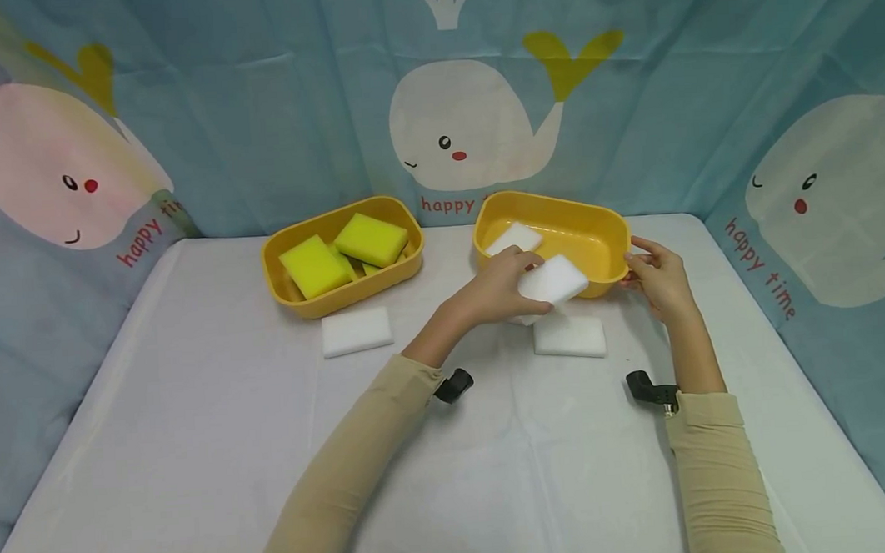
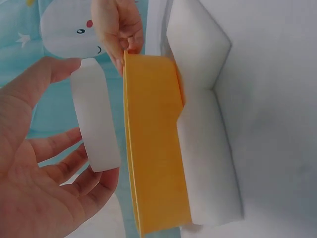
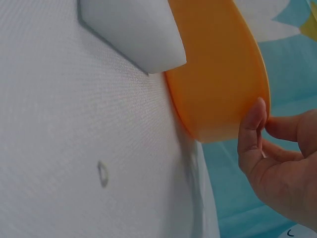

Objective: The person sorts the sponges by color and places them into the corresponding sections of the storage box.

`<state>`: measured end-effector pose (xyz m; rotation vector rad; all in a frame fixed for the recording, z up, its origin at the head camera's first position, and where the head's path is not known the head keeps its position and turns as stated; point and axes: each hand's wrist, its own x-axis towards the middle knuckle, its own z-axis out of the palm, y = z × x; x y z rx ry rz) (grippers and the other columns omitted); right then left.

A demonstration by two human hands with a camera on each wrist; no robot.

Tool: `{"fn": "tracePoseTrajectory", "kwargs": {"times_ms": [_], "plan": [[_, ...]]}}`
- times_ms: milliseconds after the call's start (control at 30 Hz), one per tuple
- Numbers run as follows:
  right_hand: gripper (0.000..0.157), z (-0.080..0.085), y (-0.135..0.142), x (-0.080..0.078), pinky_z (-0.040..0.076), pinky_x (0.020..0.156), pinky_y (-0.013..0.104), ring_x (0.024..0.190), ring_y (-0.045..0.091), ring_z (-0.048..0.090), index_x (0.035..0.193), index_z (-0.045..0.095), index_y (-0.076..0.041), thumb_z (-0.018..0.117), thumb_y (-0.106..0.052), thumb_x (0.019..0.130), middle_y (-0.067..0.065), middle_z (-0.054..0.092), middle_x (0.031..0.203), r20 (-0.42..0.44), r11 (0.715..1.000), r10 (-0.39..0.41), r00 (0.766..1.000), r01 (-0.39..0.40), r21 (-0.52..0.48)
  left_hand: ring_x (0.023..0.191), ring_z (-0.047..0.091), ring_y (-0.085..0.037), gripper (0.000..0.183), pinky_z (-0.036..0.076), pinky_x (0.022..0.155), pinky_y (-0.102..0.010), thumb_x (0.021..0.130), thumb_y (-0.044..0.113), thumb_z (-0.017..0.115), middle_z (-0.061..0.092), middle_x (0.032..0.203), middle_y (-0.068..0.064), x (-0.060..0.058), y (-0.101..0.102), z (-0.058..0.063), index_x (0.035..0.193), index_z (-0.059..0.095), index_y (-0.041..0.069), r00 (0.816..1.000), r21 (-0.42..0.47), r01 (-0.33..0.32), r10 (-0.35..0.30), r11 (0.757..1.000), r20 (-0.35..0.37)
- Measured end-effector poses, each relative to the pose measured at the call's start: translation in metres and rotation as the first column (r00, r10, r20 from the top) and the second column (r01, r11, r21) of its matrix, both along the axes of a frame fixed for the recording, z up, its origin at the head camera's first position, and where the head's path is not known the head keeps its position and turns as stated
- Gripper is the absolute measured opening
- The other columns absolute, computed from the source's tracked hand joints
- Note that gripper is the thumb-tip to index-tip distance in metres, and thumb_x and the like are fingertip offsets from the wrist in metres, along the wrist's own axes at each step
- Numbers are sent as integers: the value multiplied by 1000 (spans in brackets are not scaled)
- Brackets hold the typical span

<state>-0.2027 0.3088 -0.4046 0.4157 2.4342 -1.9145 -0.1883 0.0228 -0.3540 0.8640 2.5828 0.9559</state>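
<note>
My left hand grips a white sponge block between thumb and fingers, above the front rim of the right-hand yellow container. The left wrist view shows the held sponge edge-on, just outside the container wall. With thumb and fingers, my right hand pinches the container's right end at the rim. One white sponge lies inside that container. In front of it, a second white sponge rests on the table, and another is mostly hidden under my left hand.
A second yellow container at the back left holds several yellow-green sponges. Before it lies a white sponge on the white-covered table. A blue curtain with whale prints rises behind the table and at both sides.
</note>
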Motion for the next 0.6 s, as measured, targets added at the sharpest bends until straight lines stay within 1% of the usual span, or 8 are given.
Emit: {"fn": "tracePoseTrajectory", "kwargs": {"times_ms": [67,200,367,600], "plan": [[61,0,0,0,58,69,12,73,3,58,166,29,-4,53,-15,111,7,50,111,-7,1000,5,1000,-5,-11,126,55,-24,70,48,109,-34,93,31,82,57,140,-15,-4,2,1,151,53,2,1000,-8,-1,0,1000,-21],[61,0,0,0,58,70,12,74,4,57,167,28,-5,53,-16,111,7,51,112,-4,1000,5,1000,-5,-1,127,56,-25,69,49,108,-33,93,31,82,58,140,-16,-11,7,3,149,54,1,999,-15,-10,9,1000,-49],[61,1,-1,1,58,71,12,75,4,57,167,29,-6,52,-18,112,6,51,113,7,1000,-1,1000,1,13,127,55,-25,68,49,106,-32,94,31,81,58,140,-16,-18,14,5,149,54,1,999,-22,-19,18,1000,-46],[61,-1,2,-1,58,70,13,74,3,57,166,28,-3,52,-14,111,5,51,110,-7,1000,13,1000,-14,-16,128,55,-23,69,49,107,-30,95,35,80,59,143,-14,-28,22,4,150,54,2,999,-32,-39,38,999,-30]]}}
